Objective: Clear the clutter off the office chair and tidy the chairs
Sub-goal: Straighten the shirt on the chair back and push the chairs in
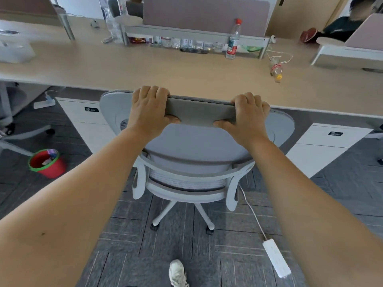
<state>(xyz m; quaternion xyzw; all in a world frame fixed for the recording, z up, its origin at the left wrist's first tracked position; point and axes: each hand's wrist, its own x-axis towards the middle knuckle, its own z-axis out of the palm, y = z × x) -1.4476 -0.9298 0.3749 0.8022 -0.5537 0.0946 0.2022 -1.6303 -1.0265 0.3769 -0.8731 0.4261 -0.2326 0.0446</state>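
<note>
Both hands, left hand (149, 109) and right hand (247, 117), clamp the chair (199, 146) headrest; a caster could snag the power strip (276, 258) cord (right beside it).

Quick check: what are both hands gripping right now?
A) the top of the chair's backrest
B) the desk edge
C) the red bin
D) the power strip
A: the left hand and right hand both clamp the top of the grey chair backrest, fingers over the top, thumbs on the near face.
</note>
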